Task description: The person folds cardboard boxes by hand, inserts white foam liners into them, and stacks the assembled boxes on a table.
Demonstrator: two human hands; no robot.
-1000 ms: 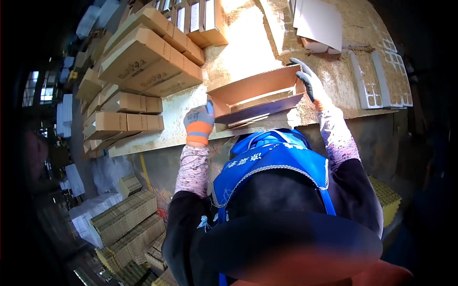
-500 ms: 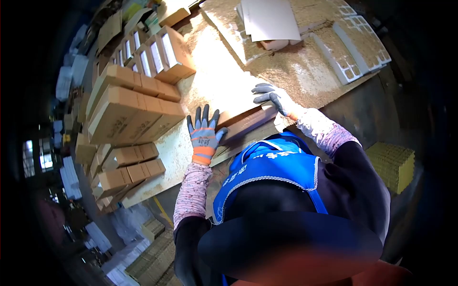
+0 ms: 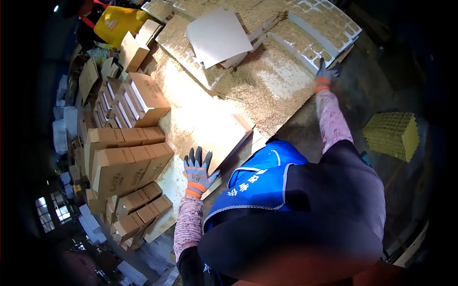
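My left hand [image 3: 197, 172], in a grey and orange glove, lies with fingers spread at the near left end of a cardboard box [image 3: 224, 140] on the table. Bright light washes out much of the box's top. My right hand [image 3: 327, 76] is stretched far out to the right, at the corner of a stack of white-edged panels [image 3: 305, 56] covered with brown grains. Its fingers look partly apart, and part of them is hard to make out against the dark floor.
Rows of cardboard boxes [image 3: 131, 164] stand at the left. A pale square sheet [image 3: 218, 37] lies on the grainy panels at the back. A yellow bag [image 3: 119, 25] is at the upper left, and a yellow-green block [image 3: 392, 136] stands on the floor at the right.
My right hand has left the box and reached out to the right, to the panel stack. My left hand stays spread by the box. The view has turned and shifted to the right.
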